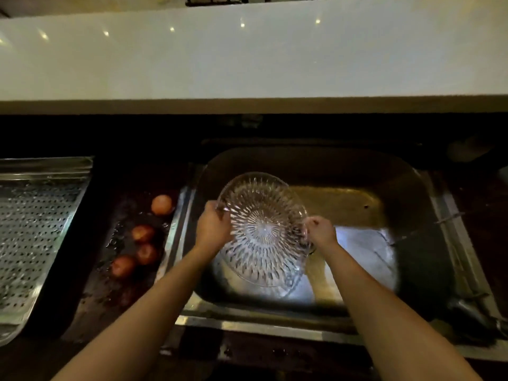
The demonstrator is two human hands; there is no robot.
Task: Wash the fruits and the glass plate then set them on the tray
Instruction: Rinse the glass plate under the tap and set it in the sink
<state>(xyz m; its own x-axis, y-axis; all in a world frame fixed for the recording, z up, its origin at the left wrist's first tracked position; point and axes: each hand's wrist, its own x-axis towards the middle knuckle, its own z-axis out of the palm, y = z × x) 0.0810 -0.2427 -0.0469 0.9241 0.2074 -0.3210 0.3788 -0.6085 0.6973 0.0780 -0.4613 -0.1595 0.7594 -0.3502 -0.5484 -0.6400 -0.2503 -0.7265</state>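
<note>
Left hand [213, 229]: fingers curled round the left rim of the glass plate [264, 229].
Right hand [321, 232]: fingers pinch the plate's right rim.
Glass plate: held tilted above the sink [398, 171].
Fruits [143, 233]: four, on the wet dark surface [121, 188] left of the sink.
Tray [33, 215]: perforated metal, far left.

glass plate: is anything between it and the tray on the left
Four fruits lie on the dark counter between the sink and the tray, across the straight path. The glass plate, gripped by the left hand and right hand, is held over the sink, so lifting it over them looks feasible.
</note>
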